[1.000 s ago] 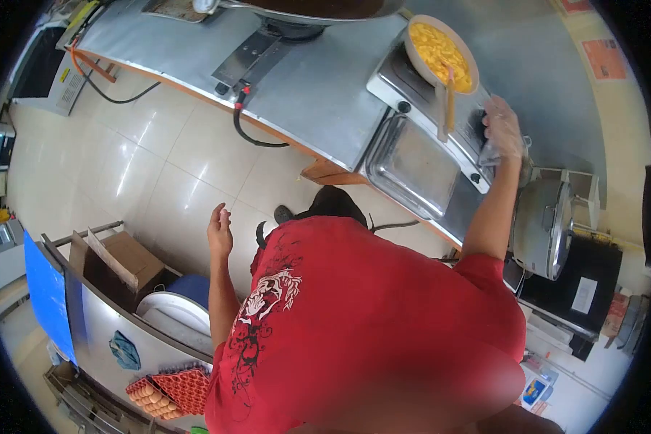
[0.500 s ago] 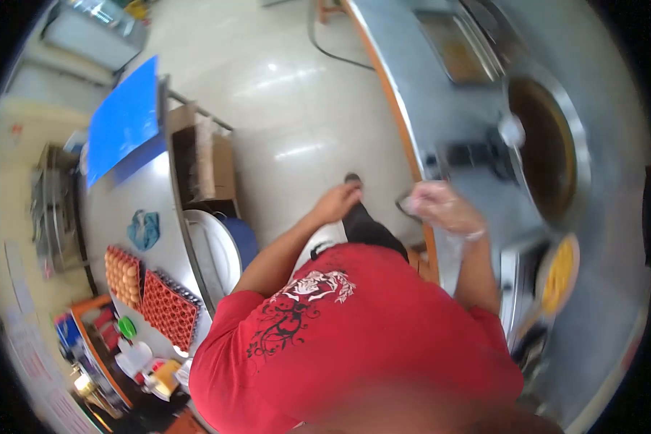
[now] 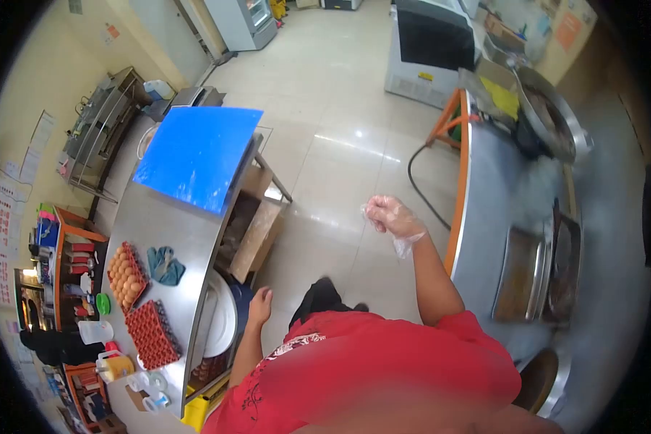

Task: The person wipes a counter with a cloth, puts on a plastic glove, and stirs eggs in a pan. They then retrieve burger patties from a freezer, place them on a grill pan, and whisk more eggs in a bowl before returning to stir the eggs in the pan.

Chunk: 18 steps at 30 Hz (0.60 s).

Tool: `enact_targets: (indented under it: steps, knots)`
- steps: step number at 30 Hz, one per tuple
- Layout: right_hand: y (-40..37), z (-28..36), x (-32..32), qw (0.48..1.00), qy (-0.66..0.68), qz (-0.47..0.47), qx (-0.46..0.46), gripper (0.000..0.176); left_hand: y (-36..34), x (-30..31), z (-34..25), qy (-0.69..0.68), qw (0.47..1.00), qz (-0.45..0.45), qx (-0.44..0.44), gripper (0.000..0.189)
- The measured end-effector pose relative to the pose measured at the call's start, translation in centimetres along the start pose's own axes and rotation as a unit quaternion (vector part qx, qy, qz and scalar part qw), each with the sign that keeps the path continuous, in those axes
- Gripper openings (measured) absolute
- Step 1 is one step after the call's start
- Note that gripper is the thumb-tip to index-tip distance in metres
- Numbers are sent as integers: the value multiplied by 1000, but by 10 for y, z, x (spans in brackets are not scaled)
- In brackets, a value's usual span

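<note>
Hanging above the floor [image 3: 332, 177], the gloved right hand [image 3: 392, 217] is curled into a loose fist. The left hand [image 3: 261, 307], loosely spread, is near the white basin [image 3: 228, 318].

Bright light fills the room around me, glaring in white streaks on the pale floor [image 3: 340, 177] and shining off the steel table [image 3: 170, 228]. Straight edges bow toward black, rounded corners, and the red shirt's [image 3: 397, 347] lower part blurs away.
</note>
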State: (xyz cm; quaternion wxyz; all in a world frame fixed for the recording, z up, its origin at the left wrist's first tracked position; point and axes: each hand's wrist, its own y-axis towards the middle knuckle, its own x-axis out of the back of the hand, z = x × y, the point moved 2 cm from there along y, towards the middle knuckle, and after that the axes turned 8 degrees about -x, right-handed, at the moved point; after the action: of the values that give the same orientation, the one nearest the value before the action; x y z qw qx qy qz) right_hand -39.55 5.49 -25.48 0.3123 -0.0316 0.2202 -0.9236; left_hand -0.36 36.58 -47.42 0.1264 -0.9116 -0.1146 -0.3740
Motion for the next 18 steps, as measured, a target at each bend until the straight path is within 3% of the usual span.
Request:
enact_targets:
  steps: [3, 4, 5, 7, 8, 9, 10, 11, 13, 14, 17, 18]
  knots:
    - [101, -10, 49, 993, -110, -7, -36, 27, 58, -18, -5, -154, 975, 10, 161, 42]
    - [150, -43, 76, 974, -218, -34, -47, 29, 86, -27, -16, -206, 958, 15, 199, 42]
    - [191, -76, 102, 943, -321, -62, -61, 33, 117, -35, -27, -255, 937, 23, 237, 41]
    - [231, -141, 139, 797, -601, -60, -14, 33, 204, -53, -44, -285, 939, 35, 186, 42]
    - [271, -220, 177, 747, -625, 38, -222, 33, 267, -60, -66, -305, 940, 41, 150, 42]
    - [256, -237, 193, 796, -572, -21, -196, 28, 332, -62, -100, -298, 951, 40, 76, 42]
    - [253, -299, 225, 791, -601, 22, -114, 25, 385, -56, -141, -288, 957, 40, 9, 43]
    - [230, -287, 235, 844, -386, -50, -368, 25, 440, -48, -186, -283, 957, 65, -29, 42]
    - [212, -303, 285, 805, -542, 45, -239, 27, 556, -37, -265, -261, 952, 92, -134, 39]
    - [209, -292, 301, 772, -579, 48, -257, 28, 609, -35, -297, -245, 944, 97, -197, 38]
    - [238, -235, 349, 775, -323, -123, -529, 30, 743, -7, -395, -249, 925, 128, -257, 37]
    - [260, -236, 369, 791, -299, -167, -507, 30, 790, -6, -414, -260, 923, 132, -253, 36]
